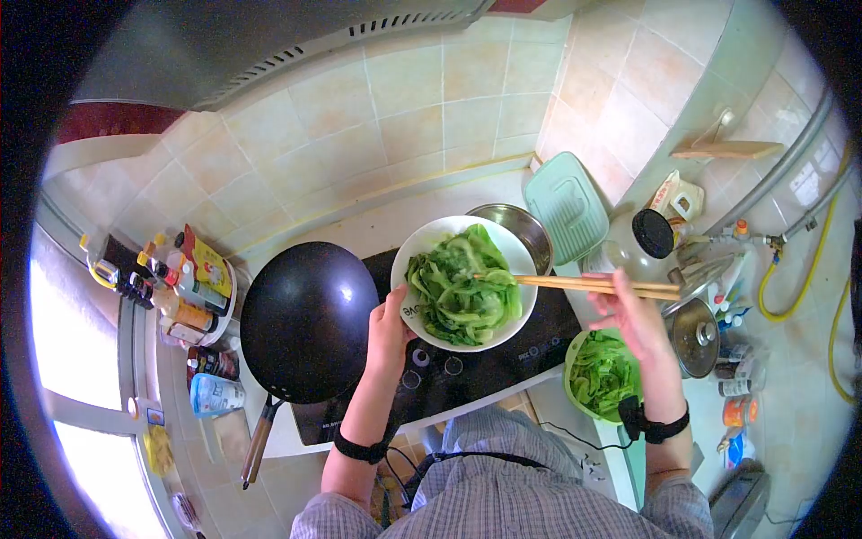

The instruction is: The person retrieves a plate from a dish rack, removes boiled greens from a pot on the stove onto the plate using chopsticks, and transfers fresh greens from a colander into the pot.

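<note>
Nearby, wok and metal bowl.

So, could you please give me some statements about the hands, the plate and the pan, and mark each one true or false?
1. The left hand holds the white plate of greens by its rim. True.
2. The right hand holds a spoon. False: it holds chopsticks.
3. The chopstick tips touch the greens on the plate. True.
4. The black wok is full of greens. False: it looks empty.
5. A green bowl of greens sits below the right hand. True.
</note>
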Action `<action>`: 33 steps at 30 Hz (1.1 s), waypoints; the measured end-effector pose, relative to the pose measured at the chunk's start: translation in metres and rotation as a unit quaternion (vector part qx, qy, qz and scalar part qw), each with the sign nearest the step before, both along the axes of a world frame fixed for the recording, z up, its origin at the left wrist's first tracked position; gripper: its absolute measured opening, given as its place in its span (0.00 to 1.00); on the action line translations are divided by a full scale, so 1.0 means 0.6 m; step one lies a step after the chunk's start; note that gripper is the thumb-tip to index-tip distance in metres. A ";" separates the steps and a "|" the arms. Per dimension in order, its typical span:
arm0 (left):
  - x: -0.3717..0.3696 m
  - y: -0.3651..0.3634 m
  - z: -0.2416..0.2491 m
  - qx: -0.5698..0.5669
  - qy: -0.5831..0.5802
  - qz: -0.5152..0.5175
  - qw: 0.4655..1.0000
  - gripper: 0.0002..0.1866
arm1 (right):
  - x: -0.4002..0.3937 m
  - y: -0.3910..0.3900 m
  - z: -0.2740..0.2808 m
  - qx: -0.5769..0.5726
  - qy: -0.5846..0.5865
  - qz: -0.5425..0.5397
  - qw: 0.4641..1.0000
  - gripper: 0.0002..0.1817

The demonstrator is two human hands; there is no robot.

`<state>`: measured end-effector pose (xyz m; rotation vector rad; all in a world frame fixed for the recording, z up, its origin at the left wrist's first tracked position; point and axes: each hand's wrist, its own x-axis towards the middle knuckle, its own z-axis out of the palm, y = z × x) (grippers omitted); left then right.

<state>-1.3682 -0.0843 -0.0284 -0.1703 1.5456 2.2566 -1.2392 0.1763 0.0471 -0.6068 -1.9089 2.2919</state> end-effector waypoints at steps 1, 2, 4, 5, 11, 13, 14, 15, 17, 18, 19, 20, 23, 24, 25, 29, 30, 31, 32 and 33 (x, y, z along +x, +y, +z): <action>0.000 -0.001 0.001 0.000 -0.001 -0.005 1.000 0.22 | 0.004 0.009 0.007 0.034 -0.003 0.005 0.999 0.22; 0.001 0.000 0.002 0.001 -0.002 -0.005 1.000 0.22 | 0.008 0.014 0.014 0.067 -0.007 0.009 0.998 0.23; 0.000 0.001 0.004 0.006 0.003 -0.005 1.000 0.22 | 0.014 0.014 0.029 0.103 0.002 -0.003 0.995 0.22; -0.002 0.002 0.001 0.006 0.003 -0.006 1.000 0.22 | 0.017 0.014 0.037 0.151 0.005 -0.018 0.988 0.21; -0.003 0.002 -0.003 0.023 0.007 -0.010 1.000 0.22 | 0.020 -0.029 0.032 0.229 0.069 -0.067 0.969 0.17; -0.001 0.005 0.001 0.007 0.007 -0.009 1.000 0.22 | 0.016 -0.065 0.009 0.291 0.104 -0.048 0.950 0.13; 0.001 0.007 0.004 0.007 0.007 -0.010 1.000 0.22 | 0.014 -0.080 -0.003 0.323 0.118 -0.031 0.938 0.12; 0.003 0.008 0.009 0.003 0.012 -0.015 1.000 0.22 | 0.011 -0.091 -0.017 0.314 0.168 -0.013 0.934 0.10; 0.004 0.005 0.009 -0.003 0.018 -0.019 1.000 0.22 | 0.010 -0.094 -0.013 0.287 0.157 -0.011 0.945 0.11; 0.002 0.002 0.005 -0.012 0.018 -0.013 1.000 0.22 | 0.011 -0.086 -0.015 0.239 0.122 -0.019 0.963 0.12; 0.002 -0.001 0.003 -0.021 0.018 -0.008 1.000 0.21 | 0.010 -0.075 -0.015 0.207 0.119 -0.036 0.970 0.13; 0.002 -0.002 0.003 -0.021 0.018 -0.009 1.000 0.21 | 0.007 -0.060 -0.013 0.176 0.117 -0.052 0.976 0.13; 0.006 -0.004 0.005 -0.020 0.012 -0.004 1.000 0.21 | -0.007 -0.048 -0.044 0.164 0.115 -0.091 0.976 0.15; 0.009 -0.003 0.008 -0.021 0.013 -0.007 1.000 0.21 | -0.012 -0.052 -0.052 0.148 0.103 -0.111 0.977 0.15; 0.010 -0.003 0.011 -0.022 0.013 -0.010 1.000 0.21 | -0.012 -0.061 -0.062 0.129 0.104 -0.089 0.982 0.16; 0.009 -0.003 0.002 -0.028 0.014 -0.018 0.999 0.21 | -0.001 -0.084 -0.073 0.146 0.111 -0.053 0.982 0.16; 0.009 -0.003 0.002 -0.029 0.015 -0.018 0.999 0.21 | 0.002 -0.077 -0.072 0.144 0.110 -0.055 0.982 0.16; 0.009 -0.004 0.003 -0.031 0.016 -0.018 0.999 0.20 | 0.007 -0.067 -0.067 0.130 0.106 -0.087 0.982 0.17; 0.008 -0.007 -0.001 -0.032 0.016 -0.019 0.999 0.20 | 0.012 -0.058 -0.064 0.117 0.101 -0.117 0.981 0.18; 0.007 -0.011 -0.010 -0.037 0.020 -0.017 0.999 0.20 | 0.017 -0.050 -0.063 0.124 0.097 -0.138 0.978 0.19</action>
